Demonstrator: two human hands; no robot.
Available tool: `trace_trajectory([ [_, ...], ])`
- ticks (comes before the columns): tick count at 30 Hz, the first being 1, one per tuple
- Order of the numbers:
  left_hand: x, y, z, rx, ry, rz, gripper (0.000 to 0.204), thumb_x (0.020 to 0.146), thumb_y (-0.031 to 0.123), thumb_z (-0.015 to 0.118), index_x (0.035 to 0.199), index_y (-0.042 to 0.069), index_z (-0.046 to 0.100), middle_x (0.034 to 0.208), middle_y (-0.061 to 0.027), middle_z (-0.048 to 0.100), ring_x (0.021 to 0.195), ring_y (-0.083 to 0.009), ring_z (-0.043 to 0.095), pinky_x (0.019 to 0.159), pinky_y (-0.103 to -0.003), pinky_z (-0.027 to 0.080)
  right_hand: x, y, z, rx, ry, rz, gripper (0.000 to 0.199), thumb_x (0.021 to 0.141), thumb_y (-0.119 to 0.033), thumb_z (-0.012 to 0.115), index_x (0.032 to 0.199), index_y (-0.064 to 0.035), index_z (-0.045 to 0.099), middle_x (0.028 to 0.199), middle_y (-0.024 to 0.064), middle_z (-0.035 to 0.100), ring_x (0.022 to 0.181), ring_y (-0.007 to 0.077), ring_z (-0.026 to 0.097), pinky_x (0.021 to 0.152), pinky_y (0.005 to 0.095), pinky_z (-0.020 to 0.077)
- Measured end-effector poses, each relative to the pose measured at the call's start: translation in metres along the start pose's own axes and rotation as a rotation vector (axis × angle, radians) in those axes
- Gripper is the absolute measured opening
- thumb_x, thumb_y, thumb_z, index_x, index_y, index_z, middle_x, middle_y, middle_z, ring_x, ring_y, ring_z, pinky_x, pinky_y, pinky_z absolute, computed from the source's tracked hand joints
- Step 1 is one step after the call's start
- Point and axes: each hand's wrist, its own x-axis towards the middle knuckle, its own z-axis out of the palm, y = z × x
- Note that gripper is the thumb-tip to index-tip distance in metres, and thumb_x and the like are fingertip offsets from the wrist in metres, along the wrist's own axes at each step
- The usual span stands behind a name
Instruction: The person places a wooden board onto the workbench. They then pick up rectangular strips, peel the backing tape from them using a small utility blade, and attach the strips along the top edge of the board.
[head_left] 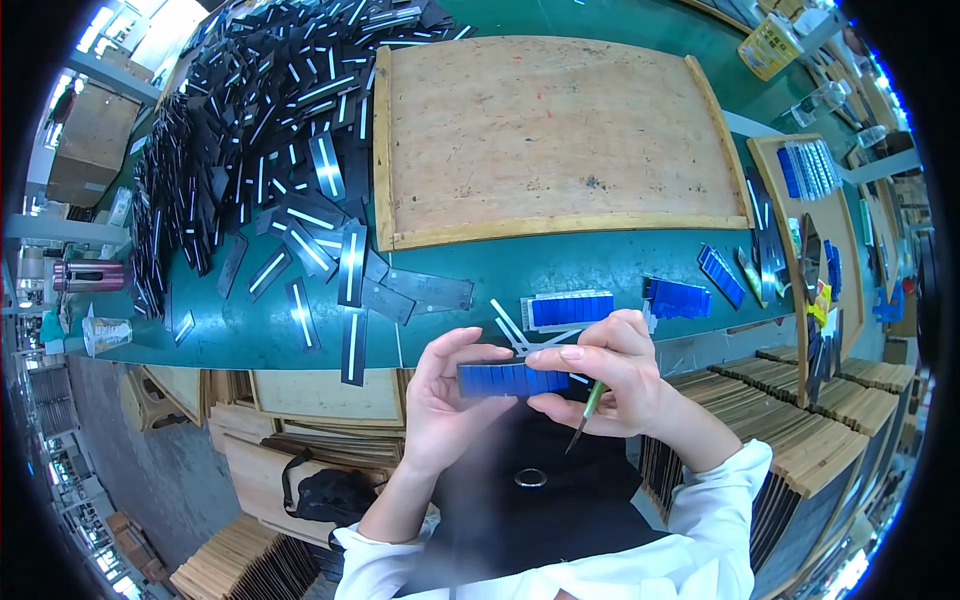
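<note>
Just in front of the table edge I hold a blue segmented strip (505,379). My left hand (437,402) is closed round its left end. The fingers of my right hand (622,375) pinch the strip's right end. Tucked in that same right hand is a thin green-handled tool (594,400), its dark pointed tip slanting down to the left. On the table beyond my hands sit a stack of blue segmented strips (570,310) with pale edges and another blue bundle (678,298). Narrow white strips (507,322) lie close by my left fingertips.
A large heap of black plates with white stripes (270,110) covers the table's left. A shallow wooden tray (560,140) lies at the back. Another blue strip (721,276) is at the right, near a wooden board (785,220). Stacked wooden trays (800,425) stand below the table.
</note>
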Motion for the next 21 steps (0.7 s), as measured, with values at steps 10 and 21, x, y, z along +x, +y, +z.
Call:
trace_trajectory([
  [10,-0.0008,0.0011,0.0003,-0.023,-0.003,-0.015,0.071,0.076,-0.015,0.072,0.137,0.004,0.041,0.123,-0.0148,0.06,0.109,-0.0204,0.063,0.092,-0.031,0.055,-0.0005,-0.0029,0.0019,0.001,0.056,0.077,0.047,0.063,-0.022,0.084,0.107,-0.0119,0.07,0.087,-0.0051,0.066,0.078,0.0153,0.052,0.074,0.0312,0.0381],
  [21,-0.0031,0.0019,0.0009,-0.028,0.003,-0.022,0.072,0.076,-0.016,0.072,0.137,0.005,0.041,0.122,-0.014,0.06,0.111,-0.0204,0.062,0.094,-0.032,0.054,-0.005,-0.0014,0.0046,0.001,0.05,0.09,0.046,0.062,-0.023,0.085,0.105,-0.0119,0.071,0.092,-0.0034,0.066,0.078,0.0154,0.052,0.074,0.0309,0.0375],
])
